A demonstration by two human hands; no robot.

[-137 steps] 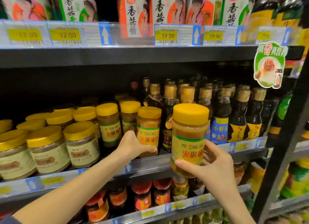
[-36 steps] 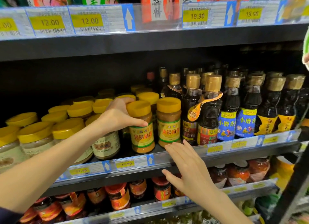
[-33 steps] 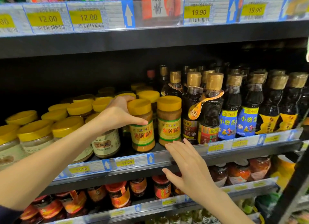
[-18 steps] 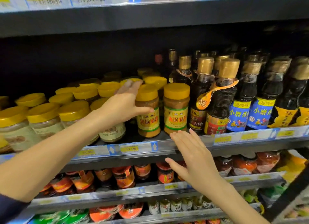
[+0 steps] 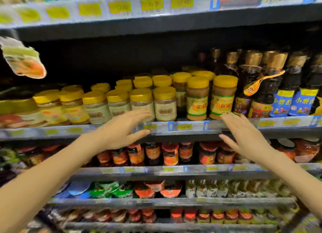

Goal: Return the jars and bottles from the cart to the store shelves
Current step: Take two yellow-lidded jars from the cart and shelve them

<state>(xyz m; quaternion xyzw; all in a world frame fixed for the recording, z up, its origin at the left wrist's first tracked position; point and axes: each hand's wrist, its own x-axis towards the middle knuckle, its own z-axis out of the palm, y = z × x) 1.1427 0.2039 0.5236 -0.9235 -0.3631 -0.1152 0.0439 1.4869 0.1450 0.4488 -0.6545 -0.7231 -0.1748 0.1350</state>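
My left hand point(image 5: 122, 130) and right hand point(image 5: 244, 133) hovered empty, fingers point(image 5: 228, 117) straight and spread. The sauce jar point(image 5: 223, 97) stood behind the shelf rail point(image 5: 188, 127), just beside dark bottles point(image 5: 249, 86). A stray right-hand brush could have tipped it into them; open room lay only above the lids point(image 5: 225, 80) and toward me.

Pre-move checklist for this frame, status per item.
1. Left hand empty, fingers straight: ok.
2. Right hand empty, fingers straight: ok.
3. Jar beside the dark bottles upright: ok.
4. That jar set behind the shelf rail: ok.
5. Right fingertips off the jar: cannot tell, they sit at its base in a blurred picture.
6. Cart in view for the next pick: not ok, not in the picture.
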